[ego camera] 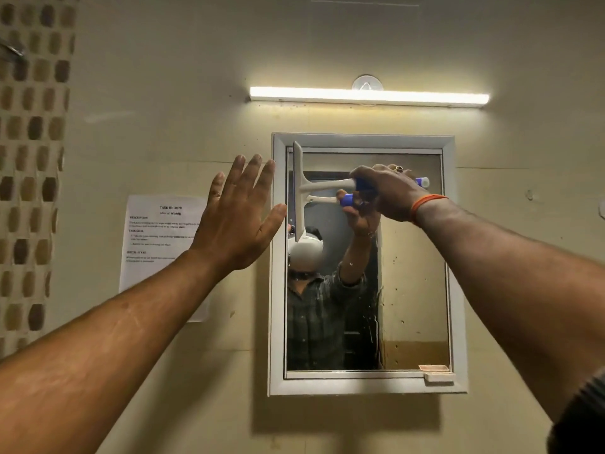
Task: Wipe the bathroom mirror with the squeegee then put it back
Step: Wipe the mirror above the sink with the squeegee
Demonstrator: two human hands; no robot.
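Right hand gripping the squeegee against the mirror, left hand open with fingers straight beside the frame.

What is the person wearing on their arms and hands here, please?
The right hand has a ring on one finger, and an orange thread band circles that wrist. A dark ribbed sleeve shows at the lower right edge. The left hand and its forearm are bare, with no sleeve or jewellery visible.

white squeegee blade upright at framed mirror's upper-left edge
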